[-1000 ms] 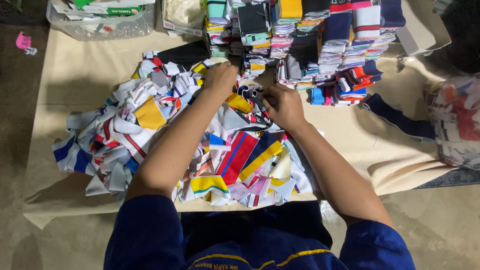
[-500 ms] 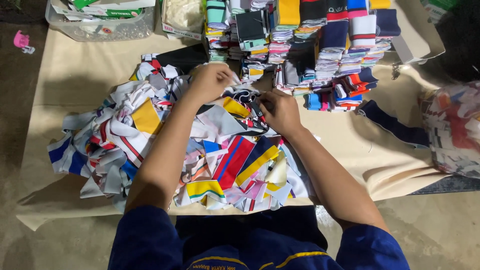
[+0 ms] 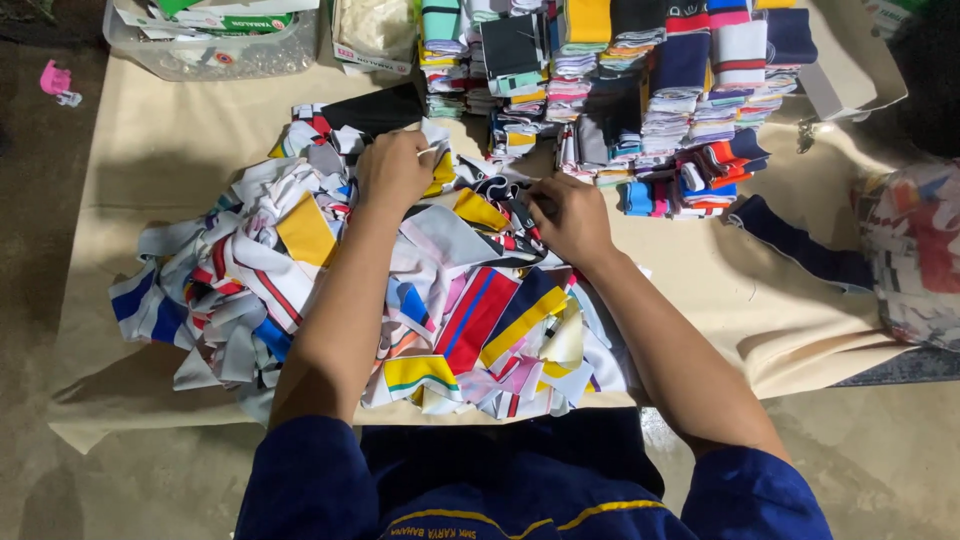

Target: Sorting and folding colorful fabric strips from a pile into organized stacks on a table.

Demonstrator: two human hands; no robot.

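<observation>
far left: one small pink thing (image 3: 55, 78) on the floor, off the table, apart from the work. one clear tub (image 3: 215, 50) of flat packets at the table's (image 3: 150, 150) back edge, one open box (image 3: 372, 35) just beside it; both pushed back, likely to keep the middle free.

loose pile (image 3: 330, 290) of cut fabric pieces fills the centre, jumbled and overlapping, too many to count. looks like unsorted stock kept right in front of the person for reach.

left hand (image 3: 395, 168) sits on the far edge of the pile, fingers curled in, pinching a thin white bit; can't tell if it's a strip or a tool. right hand (image 3: 572, 215) is on the pile just right of it, fingers curled around a dark patterned piece (image 3: 505, 195) on top of the heap, between both hands.

behind: folded stacks (image 3: 640, 90) in tight rows, roughly ten or more, exact count unclear. reads as the sorted side.

right: one navy strip (image 3: 800, 250) flat on the table, one printed bundle (image 3: 915, 250) at the edge.
</observation>
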